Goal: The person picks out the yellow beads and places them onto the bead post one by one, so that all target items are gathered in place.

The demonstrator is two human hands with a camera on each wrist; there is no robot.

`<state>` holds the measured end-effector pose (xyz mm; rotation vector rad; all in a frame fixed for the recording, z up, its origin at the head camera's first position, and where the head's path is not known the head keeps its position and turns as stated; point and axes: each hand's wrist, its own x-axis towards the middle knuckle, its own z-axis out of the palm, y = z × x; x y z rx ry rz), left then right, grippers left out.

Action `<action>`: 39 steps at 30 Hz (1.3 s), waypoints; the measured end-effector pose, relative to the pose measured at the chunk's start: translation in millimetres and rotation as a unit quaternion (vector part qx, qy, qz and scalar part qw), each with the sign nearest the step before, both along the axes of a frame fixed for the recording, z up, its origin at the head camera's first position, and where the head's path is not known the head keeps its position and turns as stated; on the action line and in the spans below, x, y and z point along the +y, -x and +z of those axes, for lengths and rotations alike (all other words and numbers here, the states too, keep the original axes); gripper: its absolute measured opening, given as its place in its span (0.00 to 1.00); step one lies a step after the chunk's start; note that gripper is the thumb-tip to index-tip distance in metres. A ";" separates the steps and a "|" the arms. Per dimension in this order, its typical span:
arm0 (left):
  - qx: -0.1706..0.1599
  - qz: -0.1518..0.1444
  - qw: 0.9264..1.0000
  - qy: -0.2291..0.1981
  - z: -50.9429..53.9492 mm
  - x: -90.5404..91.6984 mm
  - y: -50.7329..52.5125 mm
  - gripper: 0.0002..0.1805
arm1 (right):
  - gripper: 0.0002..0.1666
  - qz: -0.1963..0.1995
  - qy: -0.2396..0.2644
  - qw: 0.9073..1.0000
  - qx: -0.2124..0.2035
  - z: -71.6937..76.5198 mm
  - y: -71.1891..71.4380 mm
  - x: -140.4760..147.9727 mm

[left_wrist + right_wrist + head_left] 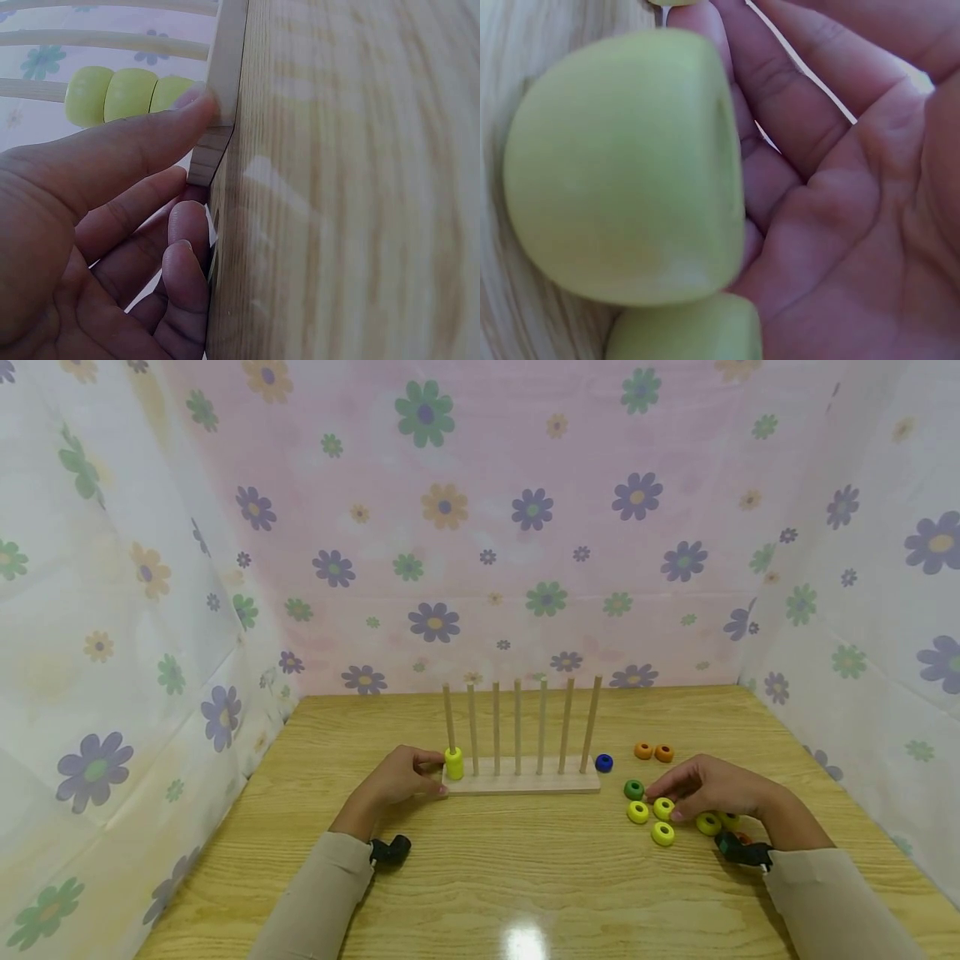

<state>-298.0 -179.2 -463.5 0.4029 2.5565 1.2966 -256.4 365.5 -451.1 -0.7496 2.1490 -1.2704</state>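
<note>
A wooden peg rack [525, 783] with several upright rods stands on the table. Yellow beads [453, 764] are stacked low on its leftmost rod; three show in the left wrist view [129, 94]. My left hand [401, 774] grips the left end of the base, thumb in front and fingers behind. To the right, my right hand [720, 789] pinches a yellow bead [663, 809] between thumb and finger, low at the table. In the right wrist view, another yellow bead [622, 169] looms close to the palm and hides part of the fingers.
Loose beads lie right of the rack: a blue one [604, 763], two orange ones [643, 750], a green one [633, 790] and several yellow ones [663, 834]. An orange-red bead [743, 838] is partly covered by the right wrist camera. Flowered cloth [480, 552] encloses the table's back and sides.
</note>
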 end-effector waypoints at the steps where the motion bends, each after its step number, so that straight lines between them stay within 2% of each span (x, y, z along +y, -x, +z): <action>1: -0.001 -0.001 1.000 -0.002 0.0 -0.1 0.0 0.32 | 0.25 -0.002 -0.001 1.000 0.000 0.1 -0.1 -0.1; 15: -0.001 -0.002 1.000 -0.004 0.0 -0.2 0.7 0.31 | 0.23 -0.027 -0.021 0.999 0.003 0.0 0.1 -0.1; 23: -0.001 -0.002 1.000 -0.006 -1.0 -1.1 0.7 0.31 | 0.21 -0.071 -0.059 0.995 0.027 3.1 -1.5 -2.0; 39: -0.002 0.003 1.000 0.007 0.2 -1.5 -0.1 0.32 | 0.20 -0.112 -0.066 0.990 0.059 1.6 0.4 1.0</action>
